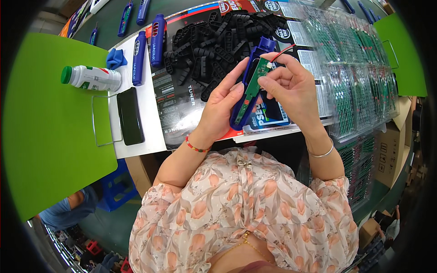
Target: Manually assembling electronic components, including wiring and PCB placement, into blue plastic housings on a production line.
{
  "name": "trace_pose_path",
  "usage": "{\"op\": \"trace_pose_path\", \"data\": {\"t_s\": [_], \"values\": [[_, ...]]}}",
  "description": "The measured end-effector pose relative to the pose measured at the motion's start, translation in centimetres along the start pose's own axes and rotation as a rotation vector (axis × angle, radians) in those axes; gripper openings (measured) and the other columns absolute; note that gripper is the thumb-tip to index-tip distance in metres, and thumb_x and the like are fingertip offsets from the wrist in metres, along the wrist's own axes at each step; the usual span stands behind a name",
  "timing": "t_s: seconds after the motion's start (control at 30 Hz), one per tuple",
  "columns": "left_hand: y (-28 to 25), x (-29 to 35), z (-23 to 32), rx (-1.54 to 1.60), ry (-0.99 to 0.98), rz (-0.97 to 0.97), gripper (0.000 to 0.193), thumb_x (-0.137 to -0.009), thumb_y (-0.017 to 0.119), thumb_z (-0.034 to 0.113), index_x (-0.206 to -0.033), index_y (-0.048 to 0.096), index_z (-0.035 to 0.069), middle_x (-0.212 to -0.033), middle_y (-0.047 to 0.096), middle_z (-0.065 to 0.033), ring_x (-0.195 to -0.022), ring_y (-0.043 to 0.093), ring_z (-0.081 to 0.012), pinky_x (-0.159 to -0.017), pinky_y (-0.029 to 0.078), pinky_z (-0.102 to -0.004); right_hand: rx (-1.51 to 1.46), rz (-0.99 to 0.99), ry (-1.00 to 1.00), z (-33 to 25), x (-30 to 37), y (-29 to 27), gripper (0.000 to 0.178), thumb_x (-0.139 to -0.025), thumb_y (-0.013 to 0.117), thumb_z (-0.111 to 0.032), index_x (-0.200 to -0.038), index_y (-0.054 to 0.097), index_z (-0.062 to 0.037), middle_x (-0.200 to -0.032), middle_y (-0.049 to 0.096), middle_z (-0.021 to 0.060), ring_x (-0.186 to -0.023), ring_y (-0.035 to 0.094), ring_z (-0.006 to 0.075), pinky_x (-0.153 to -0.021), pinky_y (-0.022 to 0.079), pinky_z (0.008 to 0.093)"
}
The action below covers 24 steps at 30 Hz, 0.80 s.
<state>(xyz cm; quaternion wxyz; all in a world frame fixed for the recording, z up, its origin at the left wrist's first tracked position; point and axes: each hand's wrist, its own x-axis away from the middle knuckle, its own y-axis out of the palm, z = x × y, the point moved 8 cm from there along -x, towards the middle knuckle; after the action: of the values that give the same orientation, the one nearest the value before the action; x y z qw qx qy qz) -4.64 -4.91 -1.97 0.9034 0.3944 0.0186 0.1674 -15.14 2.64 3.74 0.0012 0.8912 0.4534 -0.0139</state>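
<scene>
My left hand (221,107) is closed around a long blue plastic housing (265,45), which is tilted with its top end away from me. A narrow green circuit board (253,89) lies along the housing, its lower part down inside. My right hand (293,88) pinches the board's upper part between thumb and fingers. Near that end a white connector (269,65) carries red and black wires (284,50) that stick out past my right fingers. Just beyond my hands is a heap of black ribbed plastic parts (205,54).
Clear trays of green boards (359,68) stand stacked at the right. Blue housings (139,58) lie at the left, near a blue cloth-like piece (116,59), a white bottle with green cap (98,78) and a black phone (130,116). Green panels (54,127) flank the table.
</scene>
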Motion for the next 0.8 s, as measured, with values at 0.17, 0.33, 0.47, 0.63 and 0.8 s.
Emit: {"op": "trace_pose_path", "data": {"t_s": [0.17, 0.33, 0.47, 0.63, 0.8], "values": [[-0.1, 0.2, 0.0, -0.066, 0.022, 0.014, 0.052, -0.103, 0.044, 0.014, -0.152, 0.029, 0.012, -0.118, 0.062, -0.0077, -0.087, 0.063, -0.0118, -0.073, 0.054, -0.0261, 0.106, 0.046, -0.047, 0.9, -0.2, -0.5, 0.032, -0.087, 0.068, -0.003, -0.119, 0.064, -0.0023, -0.07, 0.064, 0.0004, -0.06, 0.058, 0.0029, -0.055, 0.043, 0.0175], [-0.1, 0.8, 0.3, -0.3, 0.104, 0.062, 0.056, -0.1, 0.052, 0.009, -0.152, 0.029, 0.008, -0.106, 0.064, -0.004, -0.078, 0.057, -0.0058, -0.067, 0.05, -0.0222, 0.212, 0.103, -0.098, 1.2, 0.2, -0.4, 0.038, -0.083, 0.071, -0.004, -0.12, 0.066, -0.006, -0.061, 0.056, -0.0013, -0.055, 0.05, 0.0013, -0.051, 0.04, 0.0195], [-0.3, 0.5, 0.3, -0.351, 0.116, 0.094, 0.057, -0.099, 0.052, 0.007, -0.151, 0.027, 0.005, -0.106, 0.064, -0.0062, -0.078, 0.06, -0.0091, -0.067, 0.052, -0.0242, 0.281, 0.177, -0.127, -0.3, 1.1, 0.8, 0.068, -0.08, 0.07, 0.002, -0.142, 0.044, -0.0079, -0.062, 0.057, 0.0, -0.056, 0.053, 0.0032, -0.053, 0.044, 0.0196], [-0.2, 0.2, 1.0, -0.339, 0.123, 0.117, 0.055, -0.098, 0.053, 0.004, -0.149, 0.032, 0.004, -0.106, 0.065, -0.0071, -0.075, 0.061, -0.0097, -0.065, 0.052, -0.0236, 0.093, 0.229, -0.153, 0.5, 0.7, 0.4, 0.088, -0.081, 0.067, 0.005, -0.152, 0.017, -0.0076, -0.073, 0.06, 0.0033, -0.061, 0.058, 0.0062, -0.055, 0.047, 0.0205], [-0.8, -0.3, 3.0, -0.424, 0.131, 0.137, 0.054, -0.096, 0.054, 0.002, -0.147, 0.036, 0.004, -0.11, 0.066, -0.0096, -0.074, 0.061, -0.0098, -0.064, 0.052, -0.0231, 0.077, 0.206, -0.141, 0.6, 0.7, -0.1, 0.083, -0.083, 0.066, 0.005, -0.152, 0.02, -0.0071, -0.08, 0.06, 0.004, -0.064, 0.058, 0.0058, -0.057, 0.047, 0.0191]]}}
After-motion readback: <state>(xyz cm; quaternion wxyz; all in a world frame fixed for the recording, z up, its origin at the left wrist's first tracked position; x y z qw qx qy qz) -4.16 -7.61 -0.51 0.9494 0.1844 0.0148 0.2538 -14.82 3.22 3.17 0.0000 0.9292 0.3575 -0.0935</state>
